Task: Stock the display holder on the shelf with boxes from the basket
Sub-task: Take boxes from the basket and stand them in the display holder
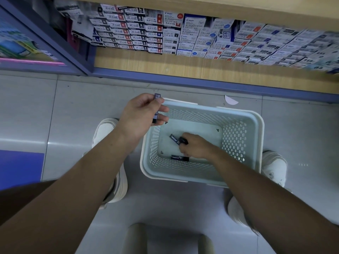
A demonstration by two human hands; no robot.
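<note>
Here my left hand point(141, 114) pinches a slim dark box point(156, 107) over the basket point(259, 125) rim; my right hand point(196, 145) curls round a second box point(184, 140) inside it. The basket sits on grey floor tiles point(82, 107) before a wooden shelf point(146, 61) of pen cartons point(139, 30).

Pale grey glossy floor tiles point(293, 129) reflect dim light. A wooden shelf point(183, 68) with a blue front edge point(201, 84) runs ahead, crammed with stacked pen packs point(183, 33).

The basket point(255, 129) is pale mint, its walls dotted with holes. Small boxes point(175, 139) inside are black. Grey floor tiles point(82, 99), white shoes point(275, 167).
</note>
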